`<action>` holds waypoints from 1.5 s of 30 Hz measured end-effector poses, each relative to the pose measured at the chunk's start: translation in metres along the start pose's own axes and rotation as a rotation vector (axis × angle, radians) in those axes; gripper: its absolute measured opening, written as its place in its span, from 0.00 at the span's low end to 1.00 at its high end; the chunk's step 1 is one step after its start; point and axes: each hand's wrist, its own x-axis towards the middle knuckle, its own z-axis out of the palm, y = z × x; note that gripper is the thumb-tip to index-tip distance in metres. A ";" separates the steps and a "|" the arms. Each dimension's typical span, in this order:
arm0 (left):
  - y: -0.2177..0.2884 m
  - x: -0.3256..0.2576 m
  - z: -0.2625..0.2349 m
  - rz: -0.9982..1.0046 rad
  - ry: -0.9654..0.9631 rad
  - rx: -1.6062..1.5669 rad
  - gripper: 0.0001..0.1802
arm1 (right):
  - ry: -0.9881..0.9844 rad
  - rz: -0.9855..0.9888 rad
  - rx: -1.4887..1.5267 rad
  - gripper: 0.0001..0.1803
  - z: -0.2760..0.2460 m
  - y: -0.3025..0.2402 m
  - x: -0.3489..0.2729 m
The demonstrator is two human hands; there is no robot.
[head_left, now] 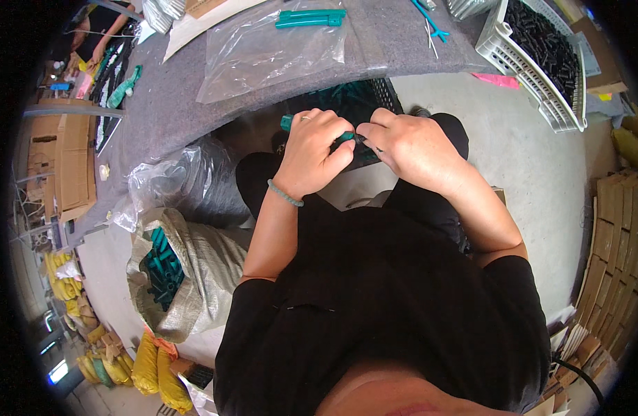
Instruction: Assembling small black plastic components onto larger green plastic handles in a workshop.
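Note:
My left hand is wrapped round a teal plastic tube, one end of which sticks out past the fingers on the far left side. My right hand pinches a small black piece at the tube's right end. The two pieces meet or nearly meet between my fingertips; whether one sits inside the other I cannot tell. Beneath my hands, a dark crate holds more teal pieces. A clear plastic bag lies on the grey cloth-covered table beyond, with teal tubes on it.
A woven sack of teal tubes stands at my left by a crumpled plastic bag. At the far right is a white crate of black pieces. Stacked cartons line the right side. Another person's arm shows far left.

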 end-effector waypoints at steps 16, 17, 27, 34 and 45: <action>-0.006 -0.001 0.017 -0.025 0.181 0.120 0.09 | 0.071 0.140 0.250 0.09 0.027 0.003 0.007; -0.007 -0.003 0.021 -0.046 0.189 0.136 0.09 | 0.076 0.166 0.227 0.09 0.031 0.001 0.007; -0.005 -0.018 0.050 -0.225 0.092 0.286 0.12 | -0.130 0.410 0.810 0.15 0.070 0.024 0.004; -0.076 -0.005 0.097 -0.238 0.200 0.426 0.18 | 0.100 0.759 0.961 0.19 0.127 0.076 -0.001; -0.101 0.136 0.006 0.003 0.312 0.651 0.09 | 0.067 0.976 2.022 0.16 0.106 0.086 -0.041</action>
